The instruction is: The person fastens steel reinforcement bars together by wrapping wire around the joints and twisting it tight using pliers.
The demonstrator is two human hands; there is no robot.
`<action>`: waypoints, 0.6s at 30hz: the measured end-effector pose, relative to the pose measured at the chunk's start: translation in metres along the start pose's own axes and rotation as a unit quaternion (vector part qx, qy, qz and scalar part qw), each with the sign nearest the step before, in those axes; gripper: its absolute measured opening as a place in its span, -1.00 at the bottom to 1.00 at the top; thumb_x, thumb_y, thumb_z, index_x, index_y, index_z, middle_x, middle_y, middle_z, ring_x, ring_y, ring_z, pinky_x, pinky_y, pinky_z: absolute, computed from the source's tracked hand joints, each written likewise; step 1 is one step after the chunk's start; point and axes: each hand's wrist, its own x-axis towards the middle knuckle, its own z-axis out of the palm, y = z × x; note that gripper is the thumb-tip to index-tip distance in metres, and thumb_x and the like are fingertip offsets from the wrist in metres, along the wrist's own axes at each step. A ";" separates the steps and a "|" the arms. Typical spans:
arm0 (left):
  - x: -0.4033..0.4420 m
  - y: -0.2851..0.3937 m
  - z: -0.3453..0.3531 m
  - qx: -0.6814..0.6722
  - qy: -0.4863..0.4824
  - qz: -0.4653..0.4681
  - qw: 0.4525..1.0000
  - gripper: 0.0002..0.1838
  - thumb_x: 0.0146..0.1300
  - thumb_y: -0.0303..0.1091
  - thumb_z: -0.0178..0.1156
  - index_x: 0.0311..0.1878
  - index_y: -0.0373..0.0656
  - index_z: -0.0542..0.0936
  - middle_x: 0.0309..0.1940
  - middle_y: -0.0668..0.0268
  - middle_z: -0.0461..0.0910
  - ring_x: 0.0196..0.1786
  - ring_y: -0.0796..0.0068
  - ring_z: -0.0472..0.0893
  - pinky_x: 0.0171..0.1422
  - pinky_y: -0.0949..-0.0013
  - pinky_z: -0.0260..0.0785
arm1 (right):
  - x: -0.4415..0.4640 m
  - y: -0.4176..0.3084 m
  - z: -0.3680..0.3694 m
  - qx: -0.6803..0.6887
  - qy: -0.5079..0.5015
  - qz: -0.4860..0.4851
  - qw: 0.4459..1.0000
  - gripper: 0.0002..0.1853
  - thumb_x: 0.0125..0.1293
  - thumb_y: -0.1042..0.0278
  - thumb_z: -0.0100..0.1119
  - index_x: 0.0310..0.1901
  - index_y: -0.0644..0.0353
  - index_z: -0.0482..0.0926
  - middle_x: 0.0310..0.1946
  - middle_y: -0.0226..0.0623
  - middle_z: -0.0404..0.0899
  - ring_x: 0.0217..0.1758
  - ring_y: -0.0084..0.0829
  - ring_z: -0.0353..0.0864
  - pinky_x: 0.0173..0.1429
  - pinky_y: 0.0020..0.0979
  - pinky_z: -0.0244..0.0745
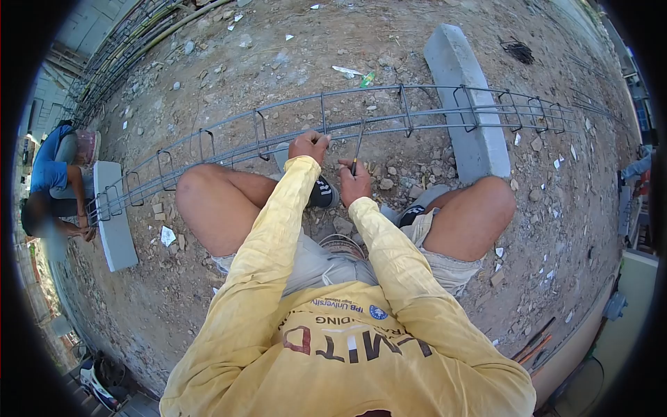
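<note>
A long rebar cage (368, 126) of thin bars and square stirrups runs across the view in front of me. My left hand (309, 145) is closed at the cage's near bars, its fingertips pinched beside a stirrup; what they hold is too small to make out. In my right hand (356, 182) is a thin hooked tool (357, 149) with a dark grip, pointing up so that its tip meets the near bars. Under the cage's right part lies a grey concrete block (467, 104). Another pale block (116, 215) supports its left end.
A person in blue (52, 163) crouches at the cage's left end, hands near the bars. More cages and poles (132, 45) lie at the upper left. A dark wire bundle (517, 50) sits at the upper right. Rubble and scraps cover the ground.
</note>
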 end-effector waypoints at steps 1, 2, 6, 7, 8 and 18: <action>0.002 0.001 -0.001 0.018 -0.013 0.000 1.000 -0.69 0.15 -0.12 0.33 -0.34 -0.23 0.69 -0.47 0.11 0.67 -0.38 0.27 0.66 -0.17 0.25 0.46 | 0.001 0.003 0.001 -0.010 -0.001 -0.008 1.000 -0.77 0.31 0.40 0.11 -0.05 0.26 0.59 -0.36 -0.34 0.62 -0.29 -0.52 0.56 -0.17 -0.46 0.43; 0.002 0.002 -0.001 0.039 -0.011 0.018 0.999 -0.70 0.16 -0.13 0.32 -0.33 -0.21 0.69 -0.44 0.10 0.67 -0.35 0.22 0.65 -0.16 0.23 0.46 | 0.002 0.008 0.004 -0.004 0.000 -0.012 1.000 -0.78 0.31 0.41 0.11 -0.06 0.26 0.59 -0.35 -0.34 0.62 -0.30 -0.52 0.55 -0.17 -0.46 0.43; -0.004 0.005 0.010 0.128 0.048 0.092 0.986 -0.77 0.18 -0.19 0.29 -0.27 -0.15 0.68 -0.32 0.08 0.64 -0.21 0.06 0.62 -0.10 0.15 0.45 | 0.005 0.020 0.012 0.014 0.003 -0.026 1.000 -0.78 0.30 0.42 0.11 -0.07 0.26 0.60 -0.35 -0.34 0.61 -0.33 -0.54 0.52 -0.18 -0.47 0.43; -0.007 0.005 0.014 0.152 0.074 0.112 0.979 -0.79 0.18 -0.20 0.28 -0.25 -0.14 0.68 -0.29 0.08 0.62 -0.17 0.03 0.61 -0.08 0.13 0.45 | 0.005 0.021 0.012 0.018 0.005 -0.028 0.999 -0.78 0.30 0.42 0.11 -0.07 0.26 0.60 -0.35 -0.35 0.61 -0.33 -0.55 0.51 -0.18 -0.47 0.43; -0.008 0.004 0.016 0.153 0.079 0.119 0.978 -0.80 0.19 -0.22 0.27 -0.24 -0.13 0.67 -0.27 0.08 0.61 -0.15 0.03 0.60 -0.07 0.12 0.44 | 0.005 0.022 0.011 0.019 0.014 -0.029 0.999 -0.79 0.29 0.40 0.12 -0.08 0.25 0.61 -0.38 -0.32 0.61 -0.35 -0.51 0.53 -0.17 -0.43 0.44; -0.018 0.002 0.019 0.124 0.112 0.172 0.971 -0.84 0.23 -0.31 0.22 -0.15 -0.07 0.67 -0.24 0.14 0.60 -0.15 0.05 0.61 -0.06 0.13 0.47 | 0.006 0.005 0.003 0.005 0.032 0.006 0.999 -0.79 0.25 0.38 0.13 -0.11 0.22 0.62 -0.47 -0.24 0.58 -0.43 -0.41 0.54 -0.22 -0.34 0.46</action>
